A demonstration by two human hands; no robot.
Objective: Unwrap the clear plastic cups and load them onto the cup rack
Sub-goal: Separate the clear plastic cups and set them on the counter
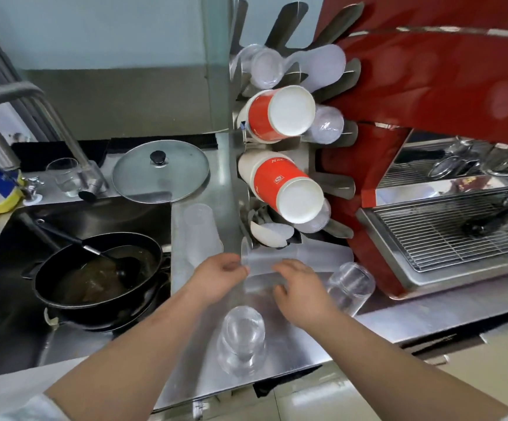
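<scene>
1. Right now both hands are at centre frame on the sleeve of clear cups [277, 262], which lies across the steel counter [292, 344] just below the cup rack [292, 165].
2. Left hand [219, 278] has thumb and fingers closed on the sleeve's left end. Right hand [301, 287] curls over its middle; I can't tell wrap from cup under it.
3. For the peel: pin the stack with the right hand and pull film with the left only, along the stack's length. Thin cups look likely to buckle if squeezed.
4. Loose clear cups nearby: one [242, 338] at lower centre, another [350, 285] just right of the right hand, a frosted stack [201, 232] to the left. A wide elbow swing would likely knock them over.
5. Rack slots at upper centre already hold clear cups [262, 68] and red paper cups [280, 113]. Bare prongs [338, 186] show along its right side, so I'd load those.
6. Dirty pan [97, 268] sits in the sink at lower left, so keep film and cups clear of it.
</scene>
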